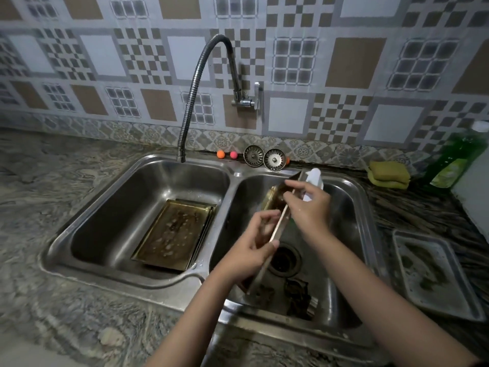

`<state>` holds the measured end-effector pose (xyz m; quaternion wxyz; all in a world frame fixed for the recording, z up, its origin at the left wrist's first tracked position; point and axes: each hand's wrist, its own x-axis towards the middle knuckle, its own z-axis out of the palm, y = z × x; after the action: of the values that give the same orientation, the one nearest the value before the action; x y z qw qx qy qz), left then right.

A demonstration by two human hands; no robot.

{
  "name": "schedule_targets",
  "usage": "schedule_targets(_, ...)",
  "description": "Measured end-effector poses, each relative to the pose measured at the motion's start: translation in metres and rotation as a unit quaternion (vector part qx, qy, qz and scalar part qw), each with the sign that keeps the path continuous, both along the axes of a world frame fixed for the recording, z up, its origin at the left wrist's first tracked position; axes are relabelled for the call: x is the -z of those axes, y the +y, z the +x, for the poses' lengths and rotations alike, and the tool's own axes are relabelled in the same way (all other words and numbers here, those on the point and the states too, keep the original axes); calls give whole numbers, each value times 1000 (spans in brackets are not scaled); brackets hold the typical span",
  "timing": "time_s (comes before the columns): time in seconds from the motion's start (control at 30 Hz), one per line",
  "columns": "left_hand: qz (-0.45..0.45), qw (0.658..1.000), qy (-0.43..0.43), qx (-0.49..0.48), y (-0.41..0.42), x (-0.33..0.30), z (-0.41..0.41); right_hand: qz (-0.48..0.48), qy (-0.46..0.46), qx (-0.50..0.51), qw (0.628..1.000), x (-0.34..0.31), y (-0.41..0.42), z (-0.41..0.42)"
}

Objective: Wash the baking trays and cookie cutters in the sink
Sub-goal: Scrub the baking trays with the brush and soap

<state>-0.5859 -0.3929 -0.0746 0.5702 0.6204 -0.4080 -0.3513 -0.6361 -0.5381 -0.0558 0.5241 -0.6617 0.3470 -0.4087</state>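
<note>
Over the right basin of the steel double sink (232, 173) I hold a golden baking tray (274, 194) tilted on its edge. My left hand (254, 247) grips its near long rim. My right hand (307, 205) is over the tray's upper part, fingers curled on the rim, with a white object (315, 178) behind it; whether it holds that object is unclear. Greasy trays (172, 231) lie stacked in the left basin. Dark cookie cutters (297, 292) sit on the right basin floor near the drain (284, 260).
A flexible faucet (201, 75) hangs over the left basin. Two strainer plugs (264, 156) and small coloured balls (225, 154) sit behind the sink. On the right counter are a sponge (387, 174), a green detergent bottle (457, 160) and a grey tray (434, 271).
</note>
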Motion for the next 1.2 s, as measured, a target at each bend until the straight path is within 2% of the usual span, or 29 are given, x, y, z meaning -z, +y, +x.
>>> schedule_targets(0.1, -35, 992, 55, -108, 14, -2, 35, 10, -31, 13, 999, -24, 0, 5)
schedule_targets(0.17, 3, 984, 30, -175, 31, 5, 69, 35, -50, 6, 998, -38, 4, 11)
schedule_targets(0.23, 50, 983, 52, -166, 52, 13, 105, 62, -69, -11, 996, -44, 14, 23)
schedule_targets(0.33, 71, 975, 175, -115, 82, 20, 147, 110, -72, -22, 991, -37, 39, 52)
schedule_targets(0.4, 79, 968, 216, -99, 102, 25, 170, 135, -65, -22, 988, -25, 56, 78)
schedule_targets(0.53, 96, 944, 285, -136, 135, 32, 219, 143, -30, -19, 989, 2, 86, 129)
schedule_targets(0.6, 125, 939, 258, -191, 144, 36, 246, 149, -23, -1, 989, 13, 96, 150)
schedule_targets(0.7, 179, 926, 166, -289, 150, 54, 295, 155, -21, 67, 985, 29, 99, 165)
schedule_targets(0.77, 213, 918, 107, -317, 151, 70, 324, 149, -6, 98, 984, 36, 99, 158)
schedule_targets(0.97, 248, 922, 4, -297, 120, 111, 363, 92, 71, 168, 979, 49, 93, 102)
schedule_targets(1.1, 297, 918, -25, -261, 98, 136, 363, 66, 116, 173, 976, 43, 87, 58)
schedule_targets(1.2, 313, 922, -113, -198, 73, 143, 347, 47, 149, 189, 970, 42, 78, 24)
